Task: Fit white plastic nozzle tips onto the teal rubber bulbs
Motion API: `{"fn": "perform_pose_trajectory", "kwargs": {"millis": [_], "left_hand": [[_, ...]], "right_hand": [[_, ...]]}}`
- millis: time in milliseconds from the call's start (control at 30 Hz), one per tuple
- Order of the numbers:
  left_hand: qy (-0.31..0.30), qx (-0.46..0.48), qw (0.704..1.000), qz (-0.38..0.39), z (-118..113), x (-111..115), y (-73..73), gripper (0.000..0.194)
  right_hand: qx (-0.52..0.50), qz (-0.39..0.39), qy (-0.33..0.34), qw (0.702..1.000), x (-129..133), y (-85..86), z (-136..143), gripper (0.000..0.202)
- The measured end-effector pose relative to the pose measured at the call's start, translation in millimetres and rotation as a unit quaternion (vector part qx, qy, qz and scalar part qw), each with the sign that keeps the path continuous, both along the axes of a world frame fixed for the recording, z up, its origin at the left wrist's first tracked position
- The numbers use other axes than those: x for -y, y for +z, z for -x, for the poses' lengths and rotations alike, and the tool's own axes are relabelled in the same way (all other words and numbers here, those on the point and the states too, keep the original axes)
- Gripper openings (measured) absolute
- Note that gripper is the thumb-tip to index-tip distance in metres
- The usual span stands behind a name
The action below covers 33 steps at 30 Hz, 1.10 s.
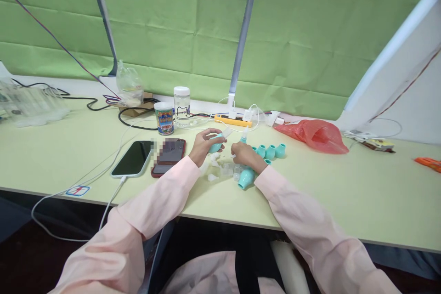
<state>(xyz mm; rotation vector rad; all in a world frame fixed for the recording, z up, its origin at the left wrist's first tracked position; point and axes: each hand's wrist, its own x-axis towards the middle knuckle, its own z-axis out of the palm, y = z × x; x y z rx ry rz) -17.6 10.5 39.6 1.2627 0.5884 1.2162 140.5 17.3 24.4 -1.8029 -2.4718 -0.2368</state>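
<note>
My left hand (204, 145) is wrapped round a teal squeeze bulb (216, 143), whose translucent nozzle points up and to the right. Close by on the right, my right hand (244, 153) is closed in a pinch; a whitish bit shows at its fingertips, too small to name. Just behind that hand stands another teal bulb (244, 139) with a clear tip. Several teal bulbs (270, 151) without nozzles are grouped to its right, and one larger bulb (246, 178) lies below the wrist. Loose translucent plastic pieces (225, 170) are scattered on the table between and below my hands.
Two phones (132, 159) (168, 158) lie left of my hands, one with a white cable. Behind them stand a noodle cup (164, 119) and a lidded jar (182, 105). An orange power strip (233, 121) and a red plastic bag (315, 136) line the table's back.
</note>
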Motion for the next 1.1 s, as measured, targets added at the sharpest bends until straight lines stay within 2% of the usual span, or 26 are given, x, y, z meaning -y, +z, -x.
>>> {"fn": "perform_pose_trajectory", "kwargs": {"millis": [100,167,200,233,333,400,467,533,733,900,1100], "left_hand": [[-0.037,-0.031,0.999,-0.01,-1,1,-1.2,0.037],[-0.043,-0.058,0.997,-0.022,-2,2,-2.5,0.037],[-0.04,-0.072,0.996,-0.03,-3,2,-3.2,0.038],[-0.034,-0.085,0.995,-0.037,-3,2,-3.9,0.038],[-0.022,-0.123,0.991,-0.046,-5,4,-5.0,0.037],[-0.025,-0.145,0.988,-0.04,-6,5,-4.3,0.037],[-0.027,-0.161,0.986,-0.038,-6,6,-3.1,0.036],[-0.028,-0.172,0.984,-0.043,-7,7,-2.4,0.036],[-0.019,-0.206,0.976,-0.063,-5,4,-5.3,0.038],[0.0,-0.244,0.963,-0.114,-3,2,-7.7,0.04],[0.017,-0.259,0.941,-0.216,-3,2,-9.4,0.038]], "right_hand": [[-0.029,-0.033,0.008,0.999,1,3.2,-10,0.022],[-0.13,-0.067,0.043,0.988,6,9.9,-20,0.019],[-0.216,-0.078,0.072,0.971,9,13.9,-25,0.018],[-0.309,-0.077,0.102,0.942,13,17.8,-30,0.017],[-0.543,-0.022,0.148,0.826,27,25.7,-41,0.02],[-0.631,0.002,0.148,0.762,33,26.3,-42,0.018],[-0.669,0.015,0.148,0.728,35,24.5,-40,0.017],[-0.674,0.029,0.151,0.723,36,22.4,-37,0.018],[-0.636,0.053,0.144,0.756,40,21.3,-34,0.019],[-0.612,0.063,0.134,0.777,42,21.5,-34,0.02],[-0.636,0.108,0.118,0.755,43,20.7,-34,0.021]]}}
